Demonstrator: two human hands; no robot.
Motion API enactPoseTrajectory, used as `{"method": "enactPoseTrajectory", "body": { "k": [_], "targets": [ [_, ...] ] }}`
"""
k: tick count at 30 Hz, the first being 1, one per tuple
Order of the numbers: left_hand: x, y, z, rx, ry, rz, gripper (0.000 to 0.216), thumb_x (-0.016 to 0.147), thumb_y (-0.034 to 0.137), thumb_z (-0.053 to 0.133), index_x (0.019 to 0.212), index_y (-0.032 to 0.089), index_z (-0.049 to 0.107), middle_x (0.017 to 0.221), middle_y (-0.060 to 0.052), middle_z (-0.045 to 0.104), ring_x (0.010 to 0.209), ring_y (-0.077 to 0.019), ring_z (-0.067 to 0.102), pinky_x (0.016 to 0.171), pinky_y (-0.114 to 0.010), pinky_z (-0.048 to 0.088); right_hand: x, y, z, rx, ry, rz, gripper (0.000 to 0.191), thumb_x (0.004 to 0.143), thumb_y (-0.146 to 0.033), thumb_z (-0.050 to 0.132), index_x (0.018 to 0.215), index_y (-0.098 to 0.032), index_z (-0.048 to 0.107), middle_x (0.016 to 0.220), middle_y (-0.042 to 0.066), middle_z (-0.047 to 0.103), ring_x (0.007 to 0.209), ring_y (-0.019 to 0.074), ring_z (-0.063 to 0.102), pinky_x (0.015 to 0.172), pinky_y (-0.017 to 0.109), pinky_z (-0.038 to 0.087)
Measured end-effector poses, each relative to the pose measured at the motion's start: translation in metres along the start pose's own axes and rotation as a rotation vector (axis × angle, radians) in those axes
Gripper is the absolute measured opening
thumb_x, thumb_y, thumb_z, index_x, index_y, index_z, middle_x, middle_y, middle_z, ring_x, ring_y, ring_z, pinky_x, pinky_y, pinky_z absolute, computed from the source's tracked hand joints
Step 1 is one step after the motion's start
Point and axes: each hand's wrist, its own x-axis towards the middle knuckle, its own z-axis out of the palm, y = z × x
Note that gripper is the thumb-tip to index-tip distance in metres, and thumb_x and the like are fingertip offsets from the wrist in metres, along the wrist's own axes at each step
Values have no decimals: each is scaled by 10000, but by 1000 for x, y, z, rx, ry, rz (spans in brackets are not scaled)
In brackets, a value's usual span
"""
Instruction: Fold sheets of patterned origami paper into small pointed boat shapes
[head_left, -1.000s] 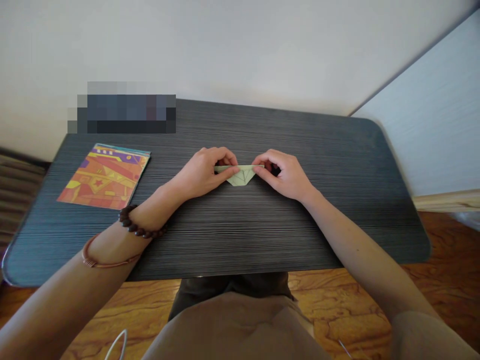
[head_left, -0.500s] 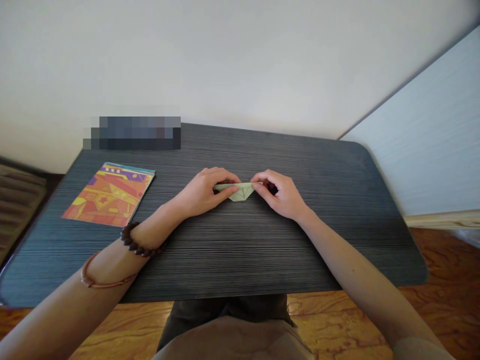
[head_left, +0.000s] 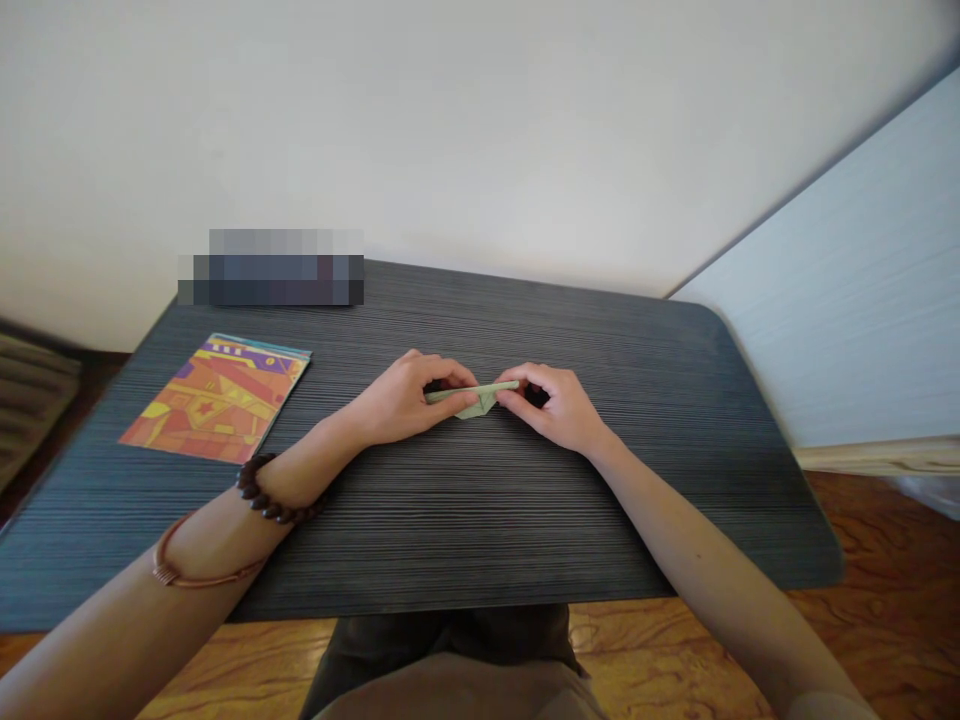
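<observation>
A small pale green folded paper (head_left: 478, 399) lies at the middle of the dark striped table (head_left: 465, 500). My left hand (head_left: 405, 397) pinches its left end with thumb and fingers curled. My right hand (head_left: 556, 403) pinches its right end the same way. The paper's long top edge runs between the two hands and a short point hangs below it. A dark bead bracelet and a thin copper-coloured bangle sit on my left wrist.
A colourful orange and purple patterned booklet (head_left: 218, 398) lies flat at the table's left. A blurred dark object (head_left: 274, 270) sits at the table's back left edge. A white wall stands behind, a pale panel to the right, wooden floor below.
Both hands have stayed on the folded paper. The visible lower triangle of the paper has shrunk as the fold flattened. The head view has tilted upward a little.
</observation>
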Motion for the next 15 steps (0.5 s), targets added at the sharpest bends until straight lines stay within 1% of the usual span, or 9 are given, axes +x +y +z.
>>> {"method": "enactPoseTrajectory", "body": {
  "k": [3, 6, 8, 9, 11, 13, 15],
  "targets": [
    [-1, 2, 0, -170, -26, -74, 292, 853, 425, 511, 994, 200, 633, 812, -7, 696, 735, -146, 623, 714, -261, 470, -2, 0, 0, 126, 12, 39, 193, 842, -358, 578, 949, -206, 630, 728, -6, 637, 618, 108, 522, 620, 256, 409],
    [-2, 1, -1, -393, -86, -155, 315, 859, 430, 507, 1011, 174, 609, 741, -11, 680, 651, -134, 615, 596, -231, 488, -3, -1, 2, 308, 49, 61, 259, 827, -361, 602, 1040, -214, 596, 699, -22, 604, 588, 98, 512, 585, 246, 420],
    [-3, 0, -2, -461, -111, -185, 331, 862, 436, 502, 1009, 160, 610, 726, -18, 672, 606, -126, 608, 559, -226, 498, -4, -1, 4, 361, 77, 67, 248, 825, -356, 607, 1028, -214, 600, 702, -21, 599, 584, 97, 527, 585, 249, 437],
    [-2, 0, -3, -455, -110, -192, 338, 863, 441, 496, 1002, 158, 617, 739, -24, 674, 607, -127, 611, 557, -227, 502, -5, -1, 6, 361, 86, 75, 221, 825, -355, 605, 993, -210, 614, 710, -16, 608, 590, 98, 541, 592, 253, 447],
    [-2, 0, -4, -381, -83, -175, 346, 868, 446, 483, 1009, 165, 628, 820, -39, 689, 686, -144, 632, 614, -240, 517, -5, -1, 8, 355, 110, 103, 188, 826, -363, 602, 916, -201, 633, 733, 0, 636, 604, 104, 570, 608, 263, 465],
    [-2, 1, -5, -290, -55, -104, 380, 847, 450, 519, 1106, 185, 601, 983, -54, 685, 848, -174, 640, 743, -268, 516, -4, 0, 9, 381, 143, 137, 199, 818, -377, 609, 897, -196, 638, 748, 7, 656, 607, 108, 590, 606, 266, 480],
    [-2, 2, -6, -211, -44, -3, 526, 765, 471, 625, 1210, 203, 540, 1135, -66, 640, 986, -205, 611, 865, -301, 482, -3, 1, 9, 424, 169, 170, 211, 810, -386, 617, 897, -195, 638, 753, 9, 667, 605, 108, 602, 600, 264, 492]
  ]
}}
